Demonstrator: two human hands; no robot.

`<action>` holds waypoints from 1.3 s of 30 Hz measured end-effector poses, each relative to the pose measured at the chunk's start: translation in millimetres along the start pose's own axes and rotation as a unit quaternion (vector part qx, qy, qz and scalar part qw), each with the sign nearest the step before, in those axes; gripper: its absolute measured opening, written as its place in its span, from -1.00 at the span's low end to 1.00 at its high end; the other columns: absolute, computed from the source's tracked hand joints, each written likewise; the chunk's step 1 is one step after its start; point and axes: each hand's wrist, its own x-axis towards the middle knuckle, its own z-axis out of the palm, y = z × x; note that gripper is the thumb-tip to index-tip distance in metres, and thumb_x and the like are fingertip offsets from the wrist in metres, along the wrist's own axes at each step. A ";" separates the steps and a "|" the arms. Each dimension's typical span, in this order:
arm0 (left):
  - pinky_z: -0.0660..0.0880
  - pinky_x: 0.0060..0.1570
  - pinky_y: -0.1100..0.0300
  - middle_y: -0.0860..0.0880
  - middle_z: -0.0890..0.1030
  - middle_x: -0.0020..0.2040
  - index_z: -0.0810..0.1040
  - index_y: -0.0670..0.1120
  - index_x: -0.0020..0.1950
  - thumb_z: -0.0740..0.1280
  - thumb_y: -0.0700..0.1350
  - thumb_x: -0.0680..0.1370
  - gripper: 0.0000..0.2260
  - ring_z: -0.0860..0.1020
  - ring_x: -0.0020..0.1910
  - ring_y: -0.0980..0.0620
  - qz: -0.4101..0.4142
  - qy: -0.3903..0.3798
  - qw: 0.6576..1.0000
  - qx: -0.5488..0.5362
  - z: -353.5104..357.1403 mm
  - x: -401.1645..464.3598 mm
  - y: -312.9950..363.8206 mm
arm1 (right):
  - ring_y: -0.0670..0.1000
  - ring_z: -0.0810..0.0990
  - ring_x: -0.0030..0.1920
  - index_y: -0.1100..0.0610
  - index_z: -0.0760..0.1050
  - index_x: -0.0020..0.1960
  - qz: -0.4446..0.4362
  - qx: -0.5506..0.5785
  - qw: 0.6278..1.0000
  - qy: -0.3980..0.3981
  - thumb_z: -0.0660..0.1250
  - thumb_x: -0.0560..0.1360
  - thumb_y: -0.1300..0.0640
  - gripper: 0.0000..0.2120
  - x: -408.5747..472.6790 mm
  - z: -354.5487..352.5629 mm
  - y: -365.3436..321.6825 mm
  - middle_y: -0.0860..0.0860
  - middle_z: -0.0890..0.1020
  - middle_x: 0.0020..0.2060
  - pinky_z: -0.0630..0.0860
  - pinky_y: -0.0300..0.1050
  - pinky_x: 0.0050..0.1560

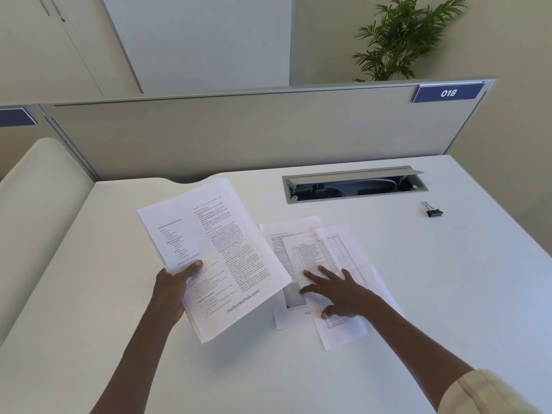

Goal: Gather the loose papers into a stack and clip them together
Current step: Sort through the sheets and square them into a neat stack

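Observation:
My left hand [176, 289] grips a sheaf of printed pages [218, 252] by its lower left edge, lifted and tilted above the white desk [448, 294]. To its right, loose papers [334, 252] lie overlapping on the desk, the top one a sheet with a table. My right hand [337, 291] rests flat on those loose papers, fingers spread, thumb near the lower edge. A black binder clip [433, 211] lies alone on the desk at the far right, well away from both hands.
A grey cable tray [354, 183] with its lid raised is set into the desk behind the papers. A grey partition [239, 130] with a blue "018" label [448, 93] closes the far edge. A potted plant [403, 40] stands beyond.

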 end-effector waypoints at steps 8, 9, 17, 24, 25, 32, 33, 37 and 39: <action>0.57 0.02 -0.03 -0.09 0.68 0.17 0.59 -0.12 0.26 0.49 -0.19 0.34 -0.53 0.64 0.10 -0.15 -0.010 0.010 1.000 0.013 15.0 -22.2 -15.0 | 0.07 0.04 0.57 -0.20 0.08 0.53 0.088 0.165 0.968 0.167 0.37 0.44 -0.23 -0.23 -14.4 3.0 15.8 0.00 0.02 0.59 0.13 0.21 0.48; 0.57 0.01 -0.03 -0.08 0.69 0.16 0.60 -0.11 0.24 0.49 -0.18 0.33 -0.53 0.65 0.09 -0.15 -0.011 0.013 1.000 0.016 17.2 -25.2 -15.9 | 0.13 0.14 0.54 -0.10 0.13 0.53 0.136 0.165 0.952 0.218 0.38 0.45 -0.21 -0.24 -15.4 5.7 17.2 0.07 0.12 0.57 0.24 0.20 0.44; 0.56 -0.12 0.08 0.02 0.71 0.04 0.62 -0.05 0.11 0.45 -0.31 0.44 -0.71 0.68 -0.05 0.00 -0.007 0.028 0.999 0.016 31.5 -40.6 -25.0 | 0.23 0.42 0.22 0.24 0.30 0.25 0.453 0.201 0.835 0.241 0.50 0.36 -0.17 -0.29 -17.5 6.6 35.0 0.21 0.45 0.17 0.46 0.13 0.13; 0.56 -0.06 0.04 0.02 0.72 0.05 0.64 -0.05 0.12 0.50 -0.21 0.33 -0.64 0.67 0.00 -0.05 -0.012 0.038 0.999 0.029 28.6 -38.1 -26.3 | 0.20 0.44 0.29 0.23 0.37 0.25 0.493 0.262 0.809 0.184 0.60 0.26 -0.12 -0.25 -8.3 -9.5 48.6 0.20 0.51 0.22 0.42 0.10 0.20; 0.56 -0.08 0.05 0.03 0.73 0.04 0.64 -0.06 0.12 0.51 -0.25 0.37 -0.66 0.67 -0.01 -0.05 -0.014 0.039 0.999 0.031 27.1 -36.6 -26.5 | 0.20 0.43 0.30 0.23 0.37 0.25 0.498 0.275 0.804 0.175 0.61 0.25 -0.12 -0.24 -7.9 -11.5 50.0 0.19 0.51 0.23 0.41 0.10 0.22; 0.56 -0.14 0.09 0.06 0.74 -0.04 0.63 -0.06 0.09 0.44 -0.33 0.46 -0.74 0.67 -0.05 -0.04 -0.021 0.048 0.997 0.050 17.8 -28.3 -21.5 | 0.22 0.49 0.26 0.24 0.39 0.21 0.507 0.359 0.757 0.204 0.62 0.27 0.08 -0.35 -14.5 -19.6 48.4 0.18 0.57 0.19 0.46 0.10 0.18; 0.57 -0.16 0.10 0.07 0.74 -0.06 0.63 -0.06 0.09 0.43 -0.33 0.48 -0.75 0.67 -0.06 -0.03 -0.021 0.047 0.997 0.056 17.4 -27.4 -20.6 | 0.22 0.54 0.22 0.24 0.38 0.19 0.505 0.368 0.749 0.221 0.58 0.31 0.15 -0.43 -16.5 -21.3 46.4 0.19 0.59 0.17 0.47 0.08 0.15; 0.55 -0.19 0.12 0.03 0.73 -0.07 0.62 -0.11 0.09 0.42 -0.34 0.49 -0.78 0.66 -0.11 -0.06 -0.029 0.055 0.996 0.071 13.1 -24.3 -19.3 | 0.24 0.58 0.11 0.20 0.43 0.19 0.474 0.361 0.748 0.293 0.43 0.41 0.23 -0.62 -23.1 -31.5 35.9 0.18 0.62 0.11 0.45 0.00 -0.02; 0.54 -0.19 0.12 -0.05 0.70 -0.02 0.61 -0.17 0.12 0.42 -0.33 0.49 -0.78 0.65 -0.11 -0.08 -0.035 0.060 0.994 0.080 10.5 -22.5 -19.6 | 0.23 0.56 -0.02 0.17 0.50 0.07 0.449 0.346 0.761 0.315 0.41 0.42 0.22 -0.76 -25.6 -41.0 30.9 0.18 0.63 0.02 0.40 -0.04 -0.10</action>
